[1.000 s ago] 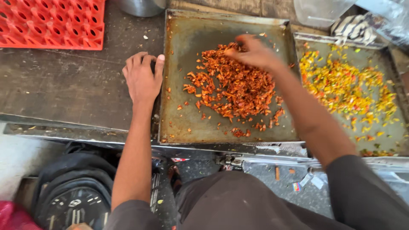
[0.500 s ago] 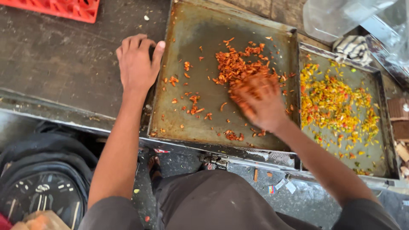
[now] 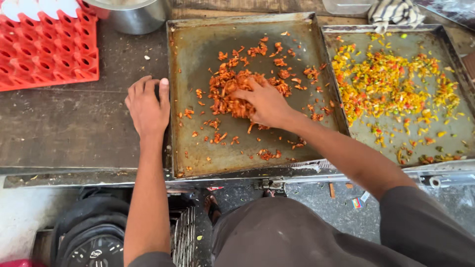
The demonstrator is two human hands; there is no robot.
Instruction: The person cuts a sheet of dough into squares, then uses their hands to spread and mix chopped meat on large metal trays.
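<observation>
A dark metal tray (image 3: 198, 44) lies on the worn counter and carries a scatter of orange-red chopped bits (image 3: 225, 89). My right hand (image 3: 264, 104) lies palm down in the middle of that tray, fingers spread over the thickest heap of the bits. My left hand (image 3: 147, 106) rests flat on the counter against the tray's left rim, fingers together, holding nothing. To the right stands a second metal tray (image 3: 457, 57) with a yellow, green and red chopped mix (image 3: 391, 84).
A red plastic egg crate (image 3: 44, 49) sits at the far left with a steel pot (image 3: 131, 15) beside it. A striped cloth (image 3: 396, 12) lies at the back right. Below the counter edge are a dark round dial (image 3: 94, 242) and a wire rack (image 3: 184, 237).
My right hand swept from the tray's far edge toward the near edge, then back to the middle, gathering the orange bits into a heap. The left hand stayed beside the tray.
</observation>
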